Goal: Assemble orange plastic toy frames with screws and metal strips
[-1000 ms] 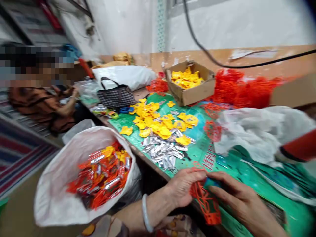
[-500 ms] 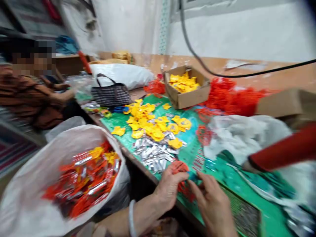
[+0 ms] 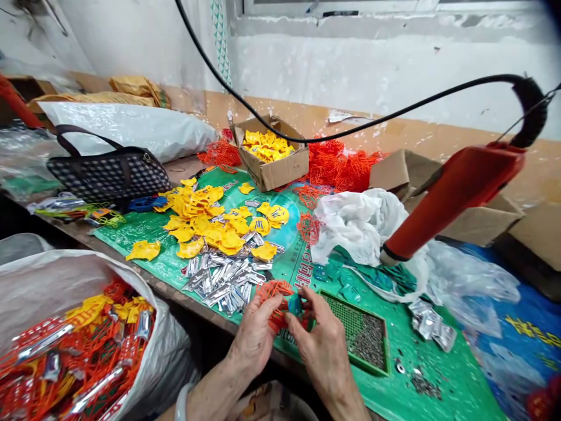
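My left hand (image 3: pixel 254 339) and my right hand (image 3: pixel 322 345) meet at the near edge of the green mat (image 3: pixel 144 234). Together they pinch an orange lattice piece (image 3: pixel 276 295) with a small blue part (image 3: pixel 294 304) between the fingertips. Just left of the hands lies a pile of silver foil strips (image 3: pixel 223 280). Beyond it are scattered yellow cut-outs (image 3: pixel 205 219). A green tray of small dark bits (image 3: pixel 362 330) sits right beside my right hand.
An orange power tool (image 3: pixel 451 193) hangs on a black cable above crumpled white plastic (image 3: pixel 359 225). A cardboard box of yellow pieces (image 3: pixel 269 155), orange lattice heaps (image 3: pixel 339 166), a checked handbag (image 3: pixel 107 172) and a white sack of finished pieces (image 3: pixel 83 345) surround the mat.
The view has swung right, so the seated person at the left has gone out of view. My hands have lifted the orange piece from the table edge and now hold it over the mat.
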Action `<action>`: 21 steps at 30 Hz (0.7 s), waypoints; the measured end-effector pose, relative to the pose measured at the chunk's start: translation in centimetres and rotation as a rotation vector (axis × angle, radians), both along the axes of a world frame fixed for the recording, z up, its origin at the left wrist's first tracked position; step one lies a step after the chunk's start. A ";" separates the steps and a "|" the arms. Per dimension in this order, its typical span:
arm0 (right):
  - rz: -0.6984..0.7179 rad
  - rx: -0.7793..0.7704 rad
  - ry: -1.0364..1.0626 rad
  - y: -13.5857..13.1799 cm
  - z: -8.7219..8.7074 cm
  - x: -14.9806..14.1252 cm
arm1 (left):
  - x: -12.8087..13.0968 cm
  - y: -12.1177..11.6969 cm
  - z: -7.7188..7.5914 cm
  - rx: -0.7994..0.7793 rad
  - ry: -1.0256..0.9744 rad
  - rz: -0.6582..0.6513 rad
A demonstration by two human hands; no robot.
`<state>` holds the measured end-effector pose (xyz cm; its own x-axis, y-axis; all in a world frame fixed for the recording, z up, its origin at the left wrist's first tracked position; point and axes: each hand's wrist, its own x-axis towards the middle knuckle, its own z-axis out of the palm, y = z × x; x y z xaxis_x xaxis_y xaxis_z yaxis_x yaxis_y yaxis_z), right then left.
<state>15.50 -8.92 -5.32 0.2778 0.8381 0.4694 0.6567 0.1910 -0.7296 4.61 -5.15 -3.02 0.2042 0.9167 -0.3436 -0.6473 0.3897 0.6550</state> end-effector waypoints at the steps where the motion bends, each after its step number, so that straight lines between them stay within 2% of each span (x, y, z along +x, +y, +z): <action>1: 0.007 0.004 0.008 -0.1 0.1 0.3 | -0.1 0.1 0.1 -0.017 -0.018 -0.004; 9: 0.074 0.016 -0.015 -1.1 1.8 3.5 | -0.9 0.6 0.7 -0.193 -0.108 -0.102; 15: 0.249 0.065 -0.048 -1.2 3.1 2.5 | -0.3 0.0 1.0 -0.182 -0.107 -0.116; 21: 0.291 0.069 -0.068 -1.0 3.1 2.2 | -0.3 -0.2 1.2 -0.143 -0.105 -0.128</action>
